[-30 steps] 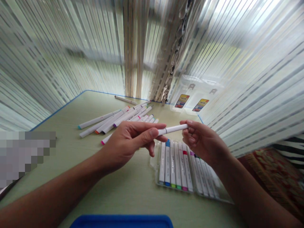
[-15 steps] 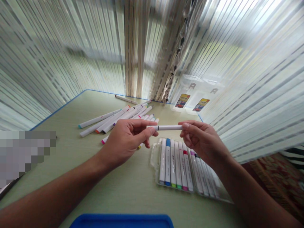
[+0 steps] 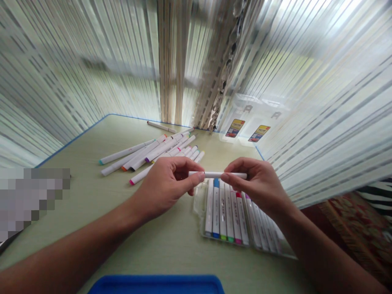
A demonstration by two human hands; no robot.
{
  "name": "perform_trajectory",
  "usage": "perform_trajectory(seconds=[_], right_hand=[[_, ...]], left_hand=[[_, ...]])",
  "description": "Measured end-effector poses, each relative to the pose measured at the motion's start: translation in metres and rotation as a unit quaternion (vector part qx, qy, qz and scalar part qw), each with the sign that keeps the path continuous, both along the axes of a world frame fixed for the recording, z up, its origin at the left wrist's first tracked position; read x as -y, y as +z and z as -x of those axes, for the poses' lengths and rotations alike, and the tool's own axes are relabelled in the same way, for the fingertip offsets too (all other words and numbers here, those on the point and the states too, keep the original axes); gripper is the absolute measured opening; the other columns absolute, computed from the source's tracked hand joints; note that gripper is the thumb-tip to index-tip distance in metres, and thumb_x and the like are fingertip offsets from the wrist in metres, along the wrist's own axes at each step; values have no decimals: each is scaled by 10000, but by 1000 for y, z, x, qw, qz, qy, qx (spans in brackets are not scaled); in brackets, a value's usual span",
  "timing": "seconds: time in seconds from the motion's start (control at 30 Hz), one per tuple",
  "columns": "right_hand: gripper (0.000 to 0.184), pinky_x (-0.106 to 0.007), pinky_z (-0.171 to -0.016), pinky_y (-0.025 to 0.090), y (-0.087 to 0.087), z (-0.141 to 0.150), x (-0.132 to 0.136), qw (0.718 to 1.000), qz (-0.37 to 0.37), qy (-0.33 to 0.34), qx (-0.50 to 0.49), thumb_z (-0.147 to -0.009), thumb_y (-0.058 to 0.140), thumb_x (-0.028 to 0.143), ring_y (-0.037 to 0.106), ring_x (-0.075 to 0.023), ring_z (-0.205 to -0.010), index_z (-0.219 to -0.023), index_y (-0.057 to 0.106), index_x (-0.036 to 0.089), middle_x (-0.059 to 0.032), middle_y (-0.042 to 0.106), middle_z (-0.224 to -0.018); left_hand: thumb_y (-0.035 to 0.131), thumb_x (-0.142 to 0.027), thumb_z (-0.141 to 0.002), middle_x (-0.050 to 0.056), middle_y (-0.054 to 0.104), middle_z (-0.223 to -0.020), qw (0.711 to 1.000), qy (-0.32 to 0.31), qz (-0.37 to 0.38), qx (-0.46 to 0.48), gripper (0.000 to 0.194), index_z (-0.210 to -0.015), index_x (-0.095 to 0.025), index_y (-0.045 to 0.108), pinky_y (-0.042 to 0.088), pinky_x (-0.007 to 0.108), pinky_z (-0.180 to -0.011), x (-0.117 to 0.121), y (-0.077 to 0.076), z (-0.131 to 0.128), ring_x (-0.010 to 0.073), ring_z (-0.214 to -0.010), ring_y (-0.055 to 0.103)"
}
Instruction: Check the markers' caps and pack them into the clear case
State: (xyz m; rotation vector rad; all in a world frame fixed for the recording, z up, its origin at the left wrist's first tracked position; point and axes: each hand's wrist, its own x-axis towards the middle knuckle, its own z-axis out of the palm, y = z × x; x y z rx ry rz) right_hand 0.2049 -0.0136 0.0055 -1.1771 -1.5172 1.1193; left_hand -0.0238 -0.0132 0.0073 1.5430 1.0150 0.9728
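Observation:
A white marker point(image 3: 212, 174) lies level between my two hands, above the table. My left hand point(image 3: 171, 177) pinches its left part between thumb and fingers. My right hand point(image 3: 259, 179) grips it right of the middle, and the marker's right end sticks out past the thumb. Just below my right hand is a clear plastic case point(image 3: 200, 228) holding a row of white markers point(image 3: 225, 212) with coloured ends. Part of that row is hidden by my right hand and forearm. Beyond my left hand lies a loose pile of white markers point(image 3: 165, 147) with coloured tips.
Two clear cases with yellow labels point(image 3: 235, 128) stand at the back right against the string curtain point(image 3: 128, 61). A blue edge of some object point(image 3: 156, 281) shows at the front of the green table point(image 3: 147, 249). A blurred-out patch covers the left.
My right hand has slid inward along the marker, so its right end now shows beyond the thumb. Both hands and the marker are slightly lower.

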Motion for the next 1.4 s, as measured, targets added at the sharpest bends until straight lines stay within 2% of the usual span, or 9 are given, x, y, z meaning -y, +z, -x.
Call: perform_trajectory(seconds=[0.13, 0.3, 0.5, 0.7, 1.13, 1.4], right_hand=[[220, -214, -421, 400, 2, 5, 5, 996, -47, 13, 73, -690, 888, 341, 555, -114, -492, -742, 760, 170, -18, 683, -605], [209, -242, -508, 493, 1, 7, 9, 990, -67, 24, 123, -711, 872, 356, 650, -160, -584, -759, 776, 177, -47, 744, -687], [208, -236, -527, 473, -1, 6, 10, 983, -77, 38, 163, -731, 860, 350, 644, -149, -593, -769, 766, 169, -39, 744, -694], [220, -235, -529, 458, -2, 5, 9, 984, -63, 49, 161, -752, 843, 368, 633, -143, -595, -778, 767, 163, -43, 743, -701], [222, -216, -523, 443, 3, 7, 7, 988, -35, 54, 140, -790, 807, 361, 606, -123, -592, -785, 775, 142, -45, 740, -696], [230, -207, -479, 365, 2, 4, 4, 993, -1, 61, 104, -834, 766, 375, 531, -93, -562, -897, 813, 159, -37, 718, -685]], left_hand=[[746, -316, -833, 24, 700, -691, 1000, -21, 6, -4, 181, -897, -147, 750, 488, 213, -550, 3, -4, -2, 137, -593, 650], [724, -319, -855, 30, 707, -691, 998, -53, 9, -21, 187, -927, -150, 759, 479, 211, -560, 6, -6, -6, 135, -606, 639], [705, -310, -869, 32, 709, -681, 997, -60, 8, -46, 193, -966, -150, 756, 468, 222, -556, 9, -7, -8, 143, -603, 633], [690, -355, -884, 35, 709, -694, 997, -64, 4, -51, 236, -981, -150, 753, 474, 228, -558, 9, -8, -7, 147, -615, 637], [681, -316, -890, -1, 681, -661, 998, -34, -2, -46, 202, -966, -137, 736, 473, 197, -550, 5, -2, -7, 116, -594, 643], [654, -264, -897, -16, 655, -669, 1000, 9, -9, -6, 149, -925, -130, 711, 481, 216, -563, 1, 0, -4, 108, -573, 630]])
